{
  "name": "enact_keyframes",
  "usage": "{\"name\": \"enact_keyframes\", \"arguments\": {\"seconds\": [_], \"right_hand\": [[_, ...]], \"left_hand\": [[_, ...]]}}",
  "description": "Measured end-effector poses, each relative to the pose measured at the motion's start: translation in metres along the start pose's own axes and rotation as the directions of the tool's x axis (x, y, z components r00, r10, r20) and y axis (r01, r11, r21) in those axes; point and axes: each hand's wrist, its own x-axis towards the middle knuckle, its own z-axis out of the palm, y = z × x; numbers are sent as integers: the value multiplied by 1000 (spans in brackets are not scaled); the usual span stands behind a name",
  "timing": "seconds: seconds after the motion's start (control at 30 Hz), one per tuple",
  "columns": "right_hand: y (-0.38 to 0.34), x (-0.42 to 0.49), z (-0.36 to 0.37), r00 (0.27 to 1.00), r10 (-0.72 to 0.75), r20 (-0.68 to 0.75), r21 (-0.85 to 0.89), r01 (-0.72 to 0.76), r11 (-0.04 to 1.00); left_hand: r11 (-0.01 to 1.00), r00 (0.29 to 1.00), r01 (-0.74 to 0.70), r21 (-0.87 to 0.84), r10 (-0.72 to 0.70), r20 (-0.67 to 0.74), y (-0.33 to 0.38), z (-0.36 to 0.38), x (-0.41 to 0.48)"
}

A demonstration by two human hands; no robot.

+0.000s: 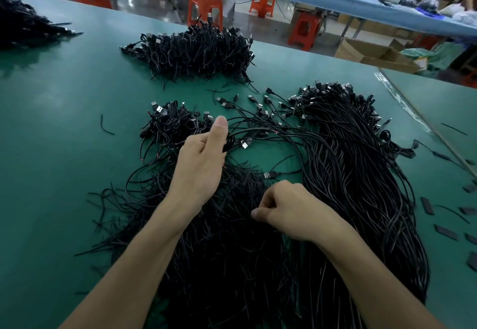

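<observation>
The left hand (200, 163) is raised over the green table (64, 148), forearm reaching forward from the lower left, thumb pointing up and away. Its fingers are wrapped round a bunch of black USB cables (231, 143) near their plug ends. The strands fan rightward from that grip toward the long cable bundle (361, 186) lying along the right side. The right hand (294, 210) sits lower and nearer, knuckles up, fingers curled tight above the loose wire ends (219, 251) between the two forearms. Whether it pinches a strand cannot be told. A small coiled heap (173, 122) lies just beyond the left hand, and a larger pile of coiled cables (196, 52) farther back. Flat black pieces (446, 232) lie scattered at the right edge.
</observation>
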Motion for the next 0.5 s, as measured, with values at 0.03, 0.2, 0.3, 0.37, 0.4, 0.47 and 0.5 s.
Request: {"name": "enact_keyframes", "arguments": {"seconds": [0.03,0.2,0.3,0.37,0.4,0.47,0.5], "right_hand": [[0,-1,-1,1000,0,-4,10,0,1000],[1,-5,-7,999,-27,-20,62,28,998],[0,-11,-13,998,-44,-50,138,51,989],[0,-14,-17,997,-47,-61,144,55,988],[0,-15,-20,997,-46,-64,143,55,988],[4,-18,-28,997,-43,-71,172,55,984],[6,-20,-33,996,-41,-84,209,58,976]], "left_hand": [[1000,1000,4,-8,-4,1,0,0,0],[1000,999,-23,-8,23,42,-3,-1,4],[999,997,-48,2,47,59,-3,-3,4],[999,996,-45,-17,46,76,-3,-3,3],[999,996,-38,-32,41,79,-2,-2,2],[998,997,-27,-48,30,73,-1,0,1],[998,998,-17,-58,20,65,1,0,0]]}}
